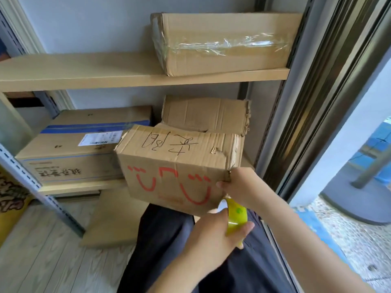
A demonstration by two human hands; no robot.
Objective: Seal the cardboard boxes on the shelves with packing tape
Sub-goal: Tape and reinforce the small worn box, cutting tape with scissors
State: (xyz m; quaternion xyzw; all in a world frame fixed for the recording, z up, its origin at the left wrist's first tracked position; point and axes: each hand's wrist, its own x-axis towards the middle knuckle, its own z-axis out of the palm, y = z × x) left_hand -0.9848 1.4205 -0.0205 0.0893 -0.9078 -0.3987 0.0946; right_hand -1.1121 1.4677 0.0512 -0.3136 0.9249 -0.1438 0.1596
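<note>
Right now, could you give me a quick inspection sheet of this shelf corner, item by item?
Surface: upper wooden shelf and lower shelf in a metal rack.
Job's things: box with red drawn faces, rear flap raised, tilted off the lower shelf; yellow tape roll.
Clutter: clear-taped box on upper shelf; blue-taped box on lower shelf; flat cardboard sheet on the floor.
Grips: right hand pinches the box's right corner; left hand holds the roll.
Cables: nothing seen.
Surroundings: grey wall, sliding door frame at right.
</note>
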